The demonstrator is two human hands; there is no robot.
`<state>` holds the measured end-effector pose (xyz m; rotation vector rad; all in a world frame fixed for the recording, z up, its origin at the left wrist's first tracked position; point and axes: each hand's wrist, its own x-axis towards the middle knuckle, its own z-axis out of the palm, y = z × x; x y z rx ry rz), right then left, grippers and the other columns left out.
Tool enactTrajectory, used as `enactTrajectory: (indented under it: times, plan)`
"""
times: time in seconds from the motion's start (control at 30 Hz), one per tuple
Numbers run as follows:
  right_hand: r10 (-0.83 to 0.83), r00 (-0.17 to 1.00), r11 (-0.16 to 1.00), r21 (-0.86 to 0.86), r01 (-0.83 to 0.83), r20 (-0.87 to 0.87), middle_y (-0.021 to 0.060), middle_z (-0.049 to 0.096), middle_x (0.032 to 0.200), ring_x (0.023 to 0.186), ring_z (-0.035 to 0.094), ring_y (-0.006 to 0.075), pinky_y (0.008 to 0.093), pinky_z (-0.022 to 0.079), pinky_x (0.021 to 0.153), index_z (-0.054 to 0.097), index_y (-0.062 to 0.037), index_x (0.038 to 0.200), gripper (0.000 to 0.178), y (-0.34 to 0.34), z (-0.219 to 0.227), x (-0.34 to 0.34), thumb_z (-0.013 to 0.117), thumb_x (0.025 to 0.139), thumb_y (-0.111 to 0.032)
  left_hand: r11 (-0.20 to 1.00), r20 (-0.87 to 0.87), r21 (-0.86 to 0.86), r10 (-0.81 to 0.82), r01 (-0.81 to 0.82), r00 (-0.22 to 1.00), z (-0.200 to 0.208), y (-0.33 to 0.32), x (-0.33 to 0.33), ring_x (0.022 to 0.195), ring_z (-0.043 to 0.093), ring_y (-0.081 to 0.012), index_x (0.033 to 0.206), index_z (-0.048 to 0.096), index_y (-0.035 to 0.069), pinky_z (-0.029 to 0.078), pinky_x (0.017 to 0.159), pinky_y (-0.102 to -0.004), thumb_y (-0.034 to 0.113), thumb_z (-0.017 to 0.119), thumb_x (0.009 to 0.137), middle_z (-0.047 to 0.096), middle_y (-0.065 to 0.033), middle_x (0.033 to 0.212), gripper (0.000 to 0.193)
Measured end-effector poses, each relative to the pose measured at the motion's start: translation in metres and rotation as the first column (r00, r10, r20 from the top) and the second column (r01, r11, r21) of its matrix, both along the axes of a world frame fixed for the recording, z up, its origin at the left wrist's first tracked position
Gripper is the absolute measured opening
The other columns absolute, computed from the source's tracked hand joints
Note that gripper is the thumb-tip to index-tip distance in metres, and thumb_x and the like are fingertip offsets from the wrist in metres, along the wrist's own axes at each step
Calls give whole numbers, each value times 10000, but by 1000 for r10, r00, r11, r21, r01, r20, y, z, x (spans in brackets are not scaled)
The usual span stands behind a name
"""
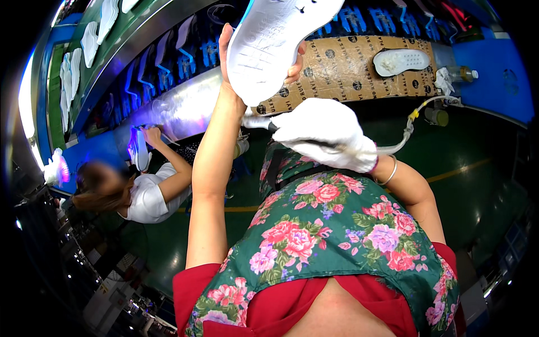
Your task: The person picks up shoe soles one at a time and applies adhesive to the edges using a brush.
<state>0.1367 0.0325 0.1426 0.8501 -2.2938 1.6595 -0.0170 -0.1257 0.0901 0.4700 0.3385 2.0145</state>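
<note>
My bare left hand (226, 67) is raised at the top middle, its fingers wrapped round the edges of a white shoe sole (266, 48). The sole is tilted with its broad face toward me. Below and to the right of it, my right hand (323, 132) wears a white cloth glove. That hand is closed round the dark handle of a brush (259, 122), whose pale tip points left, close to my left wrist. A clear tube (407, 132) with a yellow fitting runs up to the right from the glove.
Brown cardboard (337, 70) covers the bench ahead, bearing another white sole (401, 62). A clear bottle (463, 74) lies at its right end. Beyond runs a rack with blue holders (351, 21). More soles (70, 84) stand far left, where a co-worker (157, 194) handles a sole (138, 149).
</note>
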Motion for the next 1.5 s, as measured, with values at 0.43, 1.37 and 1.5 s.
enactTrajectory:
  times: [0.43, 1.37, 1.5]
  plan:
    - [56, 968, 964, 267, 12, -244, 54, 713, 1046, 891, 686, 238, 366, 546, 766, 707, -180, 1198, 416, 8, -17, 10, 762, 789, -127, 985, 76, 26, -175, 173, 982, -9, -8, 0, 819, 563, -363, 1462, 392, -19, 402, 648, -448, 761, 407, 831, 476, -355, 1246, 1004]
    - [-284, 952, 959, 23, 283, 109, 101, 742, 972, 880, 708, 206, 311, 561, 797, 760, -51, 986, 166, 28, 6, -26, 760, 820, -60, 883, 227, -375, 381, -281, 896, -10, -3, 34, 1050, 632, -418, 1496, 362, 33, 543, 902, -514, 665, 382, 920, 577, -295, 1252, 856]
    - [-410, 866, 866, 176, 468, -285, 112, 750, 996, 875, 717, 215, 316, 569, 760, 755, -40, 1006, 212, 56, 16, -57, 773, 794, -40, 949, 245, -277, 220, -149, 944, -22, -6, 57, 958, 626, -389, 1459, 401, 24, 552, 778, -493, 677, 355, 928, 576, -267, 1181, 843]
